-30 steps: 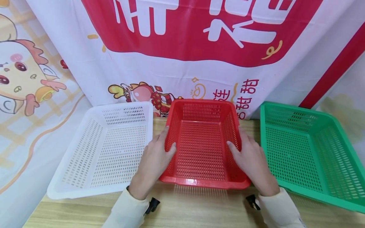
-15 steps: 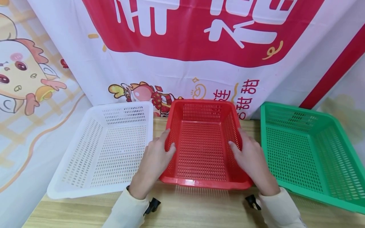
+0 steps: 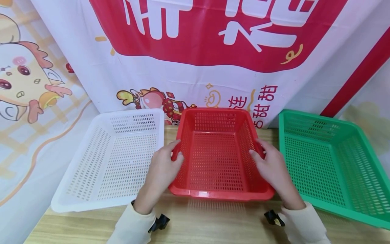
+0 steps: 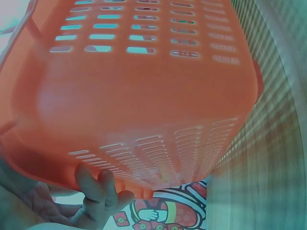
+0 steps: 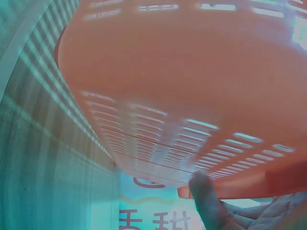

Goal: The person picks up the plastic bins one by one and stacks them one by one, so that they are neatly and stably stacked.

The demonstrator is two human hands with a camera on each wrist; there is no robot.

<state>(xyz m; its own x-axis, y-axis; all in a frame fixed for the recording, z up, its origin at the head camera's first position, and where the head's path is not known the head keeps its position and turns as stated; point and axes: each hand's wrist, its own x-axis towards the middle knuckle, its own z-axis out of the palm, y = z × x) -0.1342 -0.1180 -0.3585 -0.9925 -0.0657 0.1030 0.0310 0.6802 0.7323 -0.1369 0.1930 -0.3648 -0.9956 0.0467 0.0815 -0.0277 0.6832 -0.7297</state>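
Observation:
The red plastic basket (image 3: 213, 195), with slotted walls and floor, stands in the middle of the table. On its left side, my left hand (image 3: 163, 167) grips the rim, thumb on top at the inner edge. My right hand (image 3: 271, 166) holds the opposite rim in the same way. In the left wrist view, several fingers (image 4: 108, 191) curl under the rim against the outer wall. One finger (image 5: 204, 191) shows below the rim in the right wrist view, and the rest of that hand is partly cut off.
A white basket (image 3: 91, 203) sits close on the left, and a green basket (image 3: 344, 215) on the right. Behind them hangs a printed cloth (image 3: 182, 74). The wooden table (image 3: 213, 223) extends in front.
Both hands have shifted slightly outward, their thumbs closer to the side rims. The red basket's far rim sits a little lower in view, and its near right corner has moved right.

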